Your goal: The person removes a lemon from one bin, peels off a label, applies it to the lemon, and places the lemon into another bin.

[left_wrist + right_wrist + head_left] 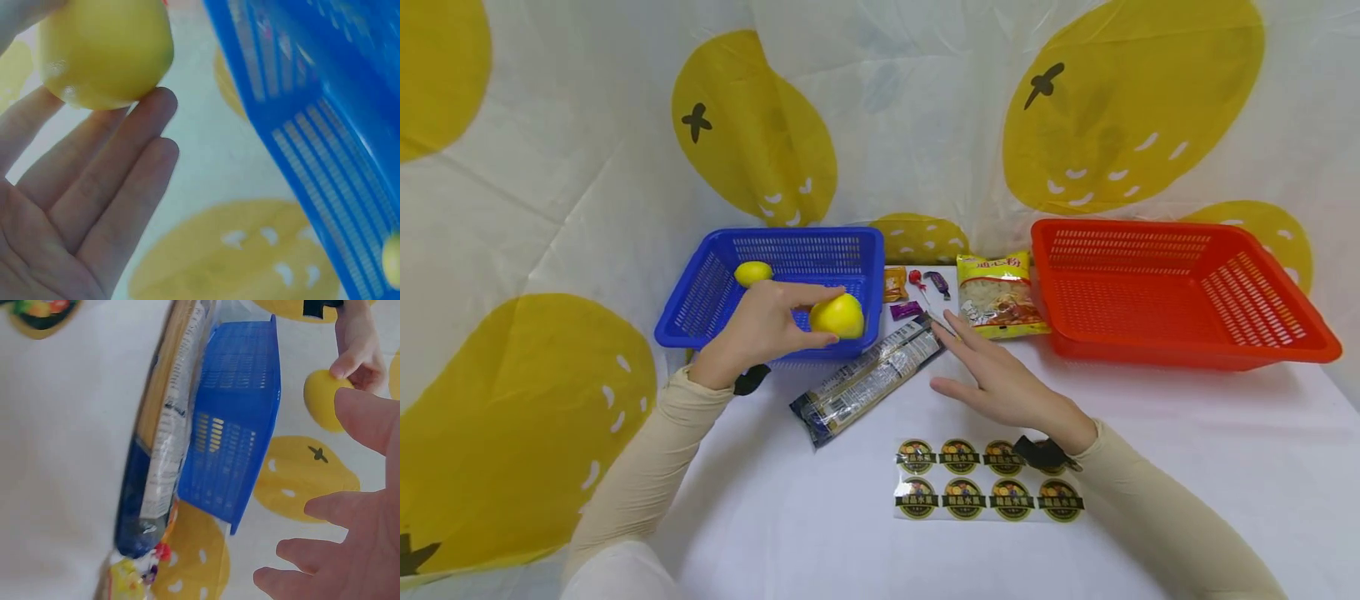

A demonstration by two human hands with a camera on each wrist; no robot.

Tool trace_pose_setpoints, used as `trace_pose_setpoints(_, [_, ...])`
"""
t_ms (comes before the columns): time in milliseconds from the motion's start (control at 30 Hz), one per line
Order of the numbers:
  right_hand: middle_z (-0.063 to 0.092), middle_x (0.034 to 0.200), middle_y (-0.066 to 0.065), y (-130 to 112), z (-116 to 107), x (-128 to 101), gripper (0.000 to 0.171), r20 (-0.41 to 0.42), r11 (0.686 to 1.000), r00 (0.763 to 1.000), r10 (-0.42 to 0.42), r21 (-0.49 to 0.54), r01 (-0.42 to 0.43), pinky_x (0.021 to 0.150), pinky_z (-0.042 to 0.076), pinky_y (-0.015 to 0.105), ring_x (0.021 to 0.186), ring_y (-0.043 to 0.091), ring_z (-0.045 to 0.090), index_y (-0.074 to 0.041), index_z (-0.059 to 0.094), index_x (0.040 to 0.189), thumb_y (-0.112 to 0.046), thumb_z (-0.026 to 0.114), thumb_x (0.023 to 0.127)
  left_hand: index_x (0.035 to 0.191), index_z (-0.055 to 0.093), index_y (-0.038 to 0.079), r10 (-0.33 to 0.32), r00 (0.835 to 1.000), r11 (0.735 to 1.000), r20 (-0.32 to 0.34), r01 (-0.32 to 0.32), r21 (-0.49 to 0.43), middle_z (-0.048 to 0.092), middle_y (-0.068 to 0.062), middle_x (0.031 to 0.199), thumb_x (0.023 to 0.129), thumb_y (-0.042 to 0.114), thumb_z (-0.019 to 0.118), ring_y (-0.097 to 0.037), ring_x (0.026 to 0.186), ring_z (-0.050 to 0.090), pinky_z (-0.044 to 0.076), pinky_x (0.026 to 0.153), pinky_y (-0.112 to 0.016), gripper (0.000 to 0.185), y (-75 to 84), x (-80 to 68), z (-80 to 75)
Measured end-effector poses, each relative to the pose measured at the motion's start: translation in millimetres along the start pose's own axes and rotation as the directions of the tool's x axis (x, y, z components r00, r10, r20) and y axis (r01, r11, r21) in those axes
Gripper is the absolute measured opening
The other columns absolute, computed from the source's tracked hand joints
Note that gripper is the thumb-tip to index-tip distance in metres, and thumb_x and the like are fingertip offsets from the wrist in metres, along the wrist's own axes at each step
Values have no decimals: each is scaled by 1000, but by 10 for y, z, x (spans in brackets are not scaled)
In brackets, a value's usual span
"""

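Note:
My left hand (763,321) holds a round, smooth yellow fruit (838,317) between thumb and fingers, above the front right part of the blue basket (703,337). In the left wrist view the yellow fruit (106,53) rests against the fingertips, with the basket wall to its right. A smaller lemon-like yellow fruit (752,272) lies inside the basket at the back left. My right hand (1000,379) hovers with fingers spread and nothing in them, fingertips near the upper end of a long clear pack of noodle-like sticks (868,379). From the right wrist, the pack (165,412) shows beside the blue basket.
A red basket (1150,342) stands at the right, beside a yellow pasta bag (1000,296). Small wrapped sweets (906,310) and a red lollipop (916,277) lie between the baskets. A sheet of round stickers (962,500) lies at the front, partly under the right wrist.

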State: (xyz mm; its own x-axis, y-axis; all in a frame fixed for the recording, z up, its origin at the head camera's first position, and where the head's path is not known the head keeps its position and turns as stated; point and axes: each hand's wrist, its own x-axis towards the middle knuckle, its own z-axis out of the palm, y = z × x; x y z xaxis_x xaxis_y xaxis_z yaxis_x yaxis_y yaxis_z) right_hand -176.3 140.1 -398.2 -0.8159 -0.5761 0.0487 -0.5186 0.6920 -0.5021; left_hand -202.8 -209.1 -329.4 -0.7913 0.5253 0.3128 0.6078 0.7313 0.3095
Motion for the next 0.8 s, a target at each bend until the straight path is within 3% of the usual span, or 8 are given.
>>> trace_pose_setpoints(167, [9, 175, 6, 94, -11, -172, 82, -13, 1000, 1000, 18, 0, -18, 121, 30, 62, 158, 39, 24, -21, 24, 164, -55, 61, 98, 135, 69, 17, 43, 999, 999, 32, -42, -20, 76, -3, 125, 79, 33, 90, -22, 107, 74, 60, 85, -35, 61, 236, 7, 130])
trace_pose_setpoints(300, [13, 174, 8, 159, 2, -289, 82, -11, 999, 999, 43, 7, -43, 119, 32, 64, 156, 40, 27, -23, 24, 164, -57, 59, 98, 134, 69, 18, 93, 995, 996, 34, -92, -20, 76, -4, 124, 79, 34, 90, -22, 107, 75, 60, 85, -36, 62, 380, 42, 223])
trace_pose_setpoints(533, [26, 171, 10, 273, 35, -408, 80, -21, 998, 998, 56, 42, -55, 121, 29, 64, 157, 37, 27, -17, 29, 163, -51, 63, 99, 132, 71, 21, 163, 986, 987, 47, -162, -13, 77, 3, 121, 79, 38, 89, -14, 95, 73, 53, 76, -29, 58, 611, 147, 474])
trace_pose_setpoints(800, [45, 161, 11, 455, 14, -413, 76, -46, 989, 998, 30, 148, -23, 116, 37, 63, 148, 37, 43, -14, 38, 159, -41, 71, 96, 133, 70, 20, 146, 976, 988, 163, -135, -75, 77, 3, 122, 80, 38, 88, -12, 106, 74, 59, 89, -26, 59, 824, 280, 826])
